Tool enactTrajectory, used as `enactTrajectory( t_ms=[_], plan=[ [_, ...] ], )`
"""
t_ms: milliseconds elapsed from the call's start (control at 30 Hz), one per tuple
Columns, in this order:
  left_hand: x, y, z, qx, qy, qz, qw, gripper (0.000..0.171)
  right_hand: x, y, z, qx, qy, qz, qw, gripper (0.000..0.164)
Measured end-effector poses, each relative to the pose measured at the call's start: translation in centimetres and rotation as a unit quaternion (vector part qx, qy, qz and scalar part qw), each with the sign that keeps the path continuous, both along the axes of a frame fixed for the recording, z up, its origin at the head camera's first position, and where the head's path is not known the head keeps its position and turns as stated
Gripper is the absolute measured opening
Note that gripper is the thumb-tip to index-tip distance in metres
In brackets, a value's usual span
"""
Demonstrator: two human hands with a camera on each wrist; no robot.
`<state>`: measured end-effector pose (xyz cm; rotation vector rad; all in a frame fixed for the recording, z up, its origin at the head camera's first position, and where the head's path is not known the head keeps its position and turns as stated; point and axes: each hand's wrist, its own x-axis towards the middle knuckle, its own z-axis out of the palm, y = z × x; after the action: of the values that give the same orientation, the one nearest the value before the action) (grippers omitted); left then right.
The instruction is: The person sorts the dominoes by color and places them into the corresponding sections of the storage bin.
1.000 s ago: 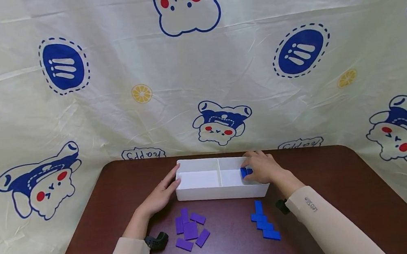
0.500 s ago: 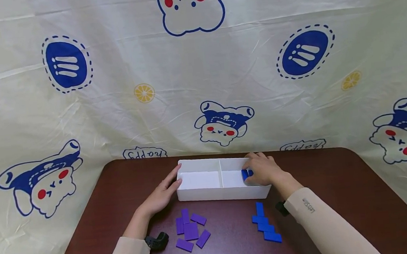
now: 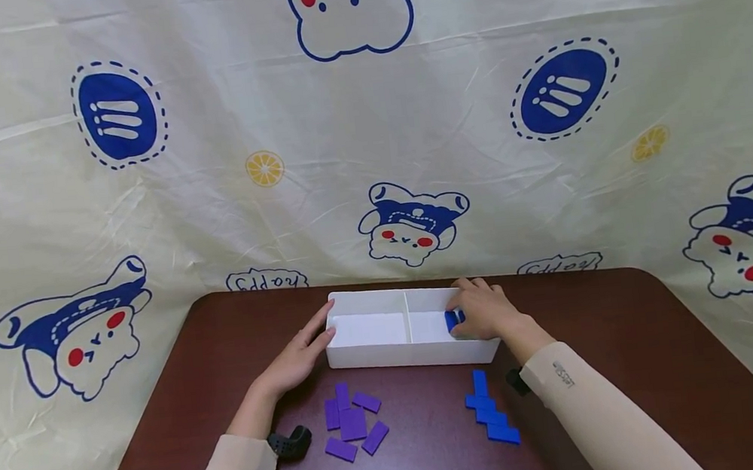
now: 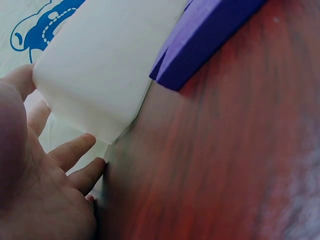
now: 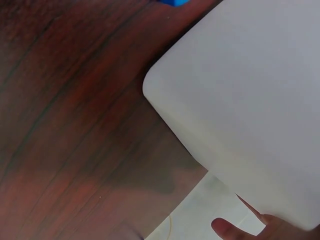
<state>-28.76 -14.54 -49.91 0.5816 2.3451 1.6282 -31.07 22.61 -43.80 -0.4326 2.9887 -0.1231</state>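
Note:
A white box with two compartments stands near the table's far edge. My left hand rests against its left end, fingers spread and fairly straight; in the left wrist view those fingers lie along the box's end wall. My right hand reaches over the box's right end, thumb and fingers curled about a blue block inside the right compartment. The hand partly covers this block, and more blue may lie beneath it. In the right wrist view the box wall hides most of the right hand.
Several purple blocks lie on the brown table in front of the box's left half. Several blue blocks form a slanting row in front of its right half. A printed curtain hangs behind the table.
Both hands stay nearly where they were, the left at the box's end and the right in the right compartment. The whole view shifts slightly; the loose blocks have not moved.

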Motion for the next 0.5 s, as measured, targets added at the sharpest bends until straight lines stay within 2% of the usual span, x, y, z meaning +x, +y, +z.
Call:
enactTrajectory(
  t_ms=[500],
  plan=[
    [-0.06,-0.04,0.02,-0.005,-0.002,0.001,1.0,0.06,-0.08,-0.14,0.06,-0.002,-0.003,0.002,1.0,0.043]
  ],
)
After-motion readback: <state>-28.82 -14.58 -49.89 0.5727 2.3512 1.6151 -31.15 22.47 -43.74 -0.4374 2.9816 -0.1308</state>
